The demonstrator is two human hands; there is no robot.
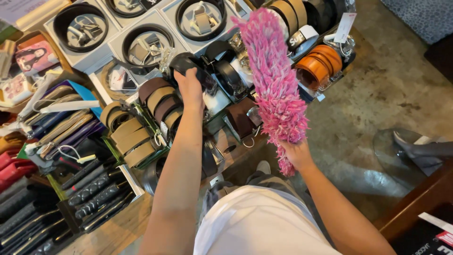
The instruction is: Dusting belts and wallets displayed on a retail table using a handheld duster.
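Low wooden display table (123, 232), packed edge to edge with belts and wallets; worn grey-brown floor (377, 94) to the right. Back row: white open boxes (92, 59), each with a coiled black belt. Middle: rolled brown and tan belts (141, 137) standing on edge. Far right: coiled orange belts (321, 63). Left side: wallets in rows (71, 123), dark textured ones lower down. A glass tabletop (401, 156) on a wooden edge shows at the right.

Person in a white shirt stands over the table. Pink fluffy duster (276, 80), mottled with white and grey strands, long and thick, stands nearly upright over the right-centre of the display, tip up near the back row. Right hand (297, 153) grips its lower end, fingers closed around the handle, mostly buried in the fluff.

Left hand (188, 85) reaches into the middle of the table, fingers curled over a rolled black belt (188, 63), clamped on its top edge; thumb side hidden, can't tell how deep the grip goes. The belt sits between the brown rolls and the white boxes, partly raised or just gripped in place: can't tell.
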